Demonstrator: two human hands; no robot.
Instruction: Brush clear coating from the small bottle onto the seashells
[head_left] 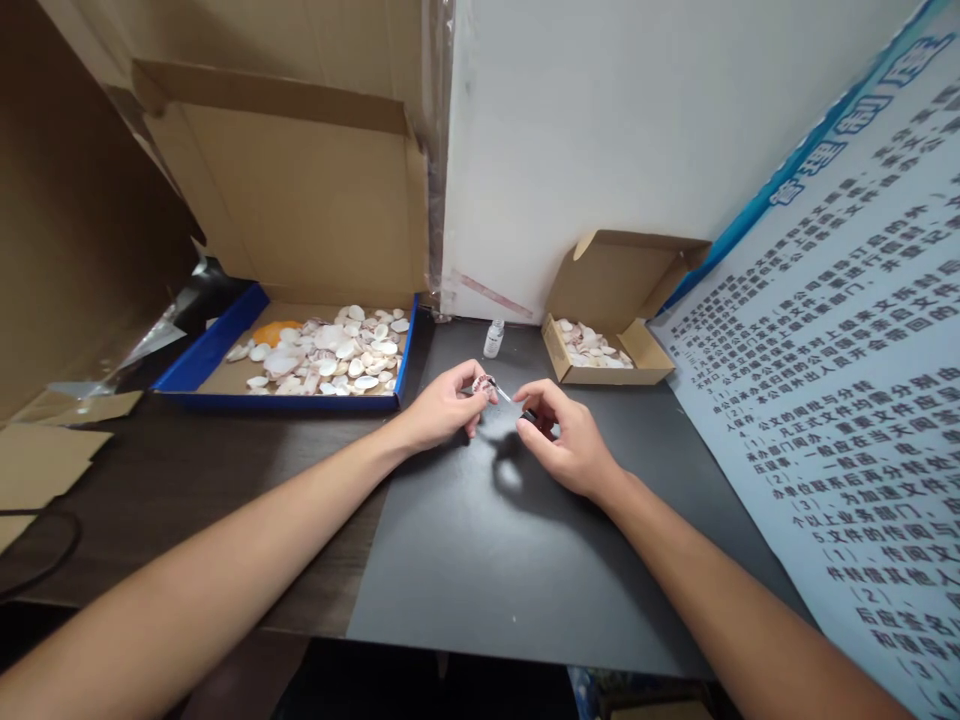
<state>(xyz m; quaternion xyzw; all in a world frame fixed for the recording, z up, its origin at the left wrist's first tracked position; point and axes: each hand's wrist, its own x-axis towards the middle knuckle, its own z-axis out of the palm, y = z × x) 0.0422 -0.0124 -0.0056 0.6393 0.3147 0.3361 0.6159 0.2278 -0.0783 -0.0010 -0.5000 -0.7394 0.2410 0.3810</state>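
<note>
Left hand (444, 408): fingers pinched on a small shell (484, 383), centre of frame.
Right hand (564, 443): fingers closed on a thin brush (504, 396), tip touching the shell.
Done: a few shells in the small box (637, 362) (right of centre).
Left: many shells in the blue tray (217, 345), upper left.
Nearby: small bottle (493, 338).

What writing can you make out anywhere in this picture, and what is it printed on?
Poster at right: rows of black Chinese characters with bracketed numbers such as "(1)", "(2)", "(3)"; the characters are too skewed to quote reliably.
Poster's blue headline: large characters, cut off and unreadable.
Small bottle: any label is too small to read.
Cardboard boxes: no print visible.
</note>
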